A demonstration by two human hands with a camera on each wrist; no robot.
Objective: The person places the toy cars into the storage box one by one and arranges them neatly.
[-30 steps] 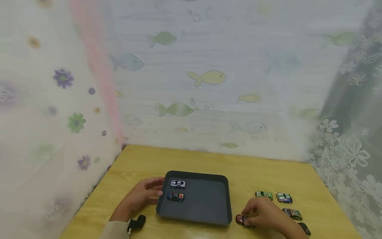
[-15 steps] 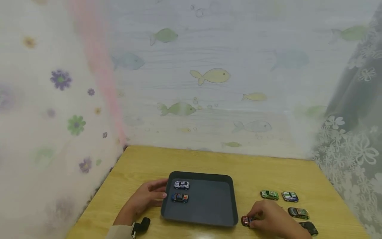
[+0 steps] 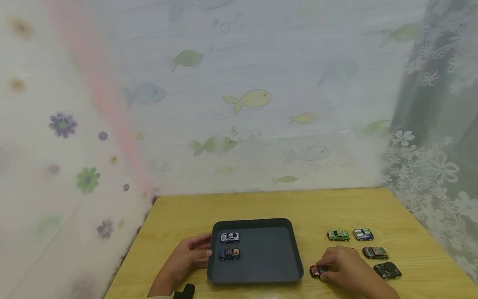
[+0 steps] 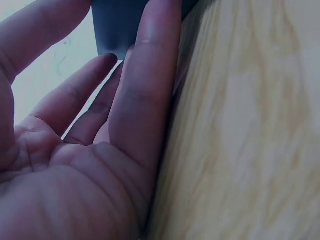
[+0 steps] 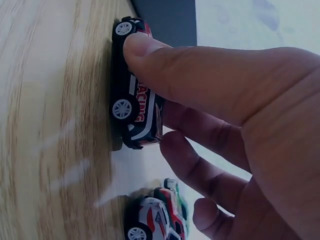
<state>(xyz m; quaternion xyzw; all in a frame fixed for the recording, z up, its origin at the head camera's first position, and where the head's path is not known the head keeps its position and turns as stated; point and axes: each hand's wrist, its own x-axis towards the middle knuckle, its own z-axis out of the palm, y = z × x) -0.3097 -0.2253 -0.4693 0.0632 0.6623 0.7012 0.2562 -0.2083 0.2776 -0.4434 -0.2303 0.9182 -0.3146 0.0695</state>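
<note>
My right hand (image 3: 341, 265) pinches a small dark toy car (image 3: 316, 271) with red and white markings on the table, just right of the tray. In the right wrist view the thumb lies on the side of this racing toy car (image 5: 137, 95), its wheels facing the wood. My left hand (image 3: 188, 254) is at the left side of the dark grey tray (image 3: 269, 277), thumb at the rim, fingers fairly straight against the outer wall (image 4: 117, 30). Inside the tray, at its left, sit a white toy car (image 3: 229, 237) and a blue-black toy car (image 3: 229, 254).
Right of the tray stand a green toy car (image 3: 338, 236), a white-and-blue one (image 3: 363, 234), a green-brown one (image 3: 375, 252) and a black one (image 3: 387, 270). Another car is mostly hidden behind the right hand. Fish-patterned fabric (image 3: 254, 166) borders the wooden table (image 3: 179, 211) at the back.
The head view has shifted, and more of the cars at right shows beyond my right arm. My right hand still pinches the car beside the tray; my left hand stays at the tray's side.
</note>
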